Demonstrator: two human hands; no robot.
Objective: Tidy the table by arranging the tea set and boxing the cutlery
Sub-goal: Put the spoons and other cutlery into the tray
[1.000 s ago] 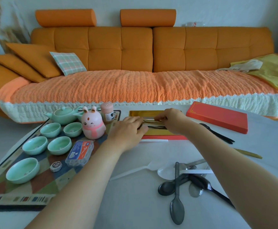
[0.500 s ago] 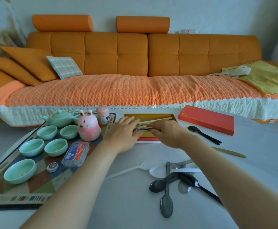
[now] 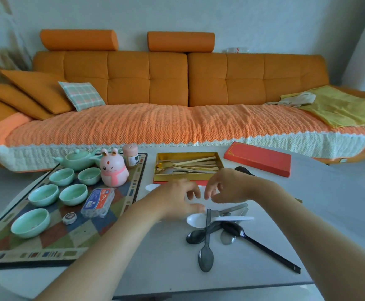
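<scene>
The left grip (image 3: 175,200) and right grip (image 3: 225,187) hung close together, fingers loosely curled and, as far as I could tell, holding nothing, with the open gold box (image 3: 177,176) of gilt cutlery (image 3: 190,166) just beyond them and the heap of plastic spoons (image 3: 207,233) just on their near side. Those spoons looked light, stiff and slick, lying crossed over one another, so I'd have lifted the topmost by its handle. Well beyond the grips stood a long orange sofa (image 3: 168,83), and beneath them lay a smooth pale tabletop (image 3: 155,268) where such pieces could easily skid.
</scene>
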